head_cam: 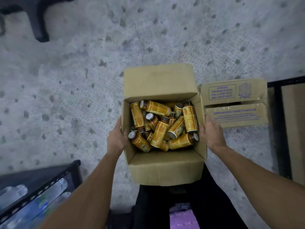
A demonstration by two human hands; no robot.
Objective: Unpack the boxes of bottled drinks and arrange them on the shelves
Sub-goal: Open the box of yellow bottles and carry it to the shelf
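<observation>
Box [165, 169] gripped, left hand [116, 138], right hand [212, 133], fingers [202, 128] curled

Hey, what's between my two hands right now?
In the head view, the open cardboard box, full of jumbled yellow-labelled bottles, sits between the left hand and the right hand, which hold its side walls.

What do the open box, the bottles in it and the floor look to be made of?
Open box: plain brown cardboard, matte, folded flaps. Bottles: dark glass or plastic, unclear; glossy orange labels. Floor: rough grey concrete, pitted, cracked.
</observation>
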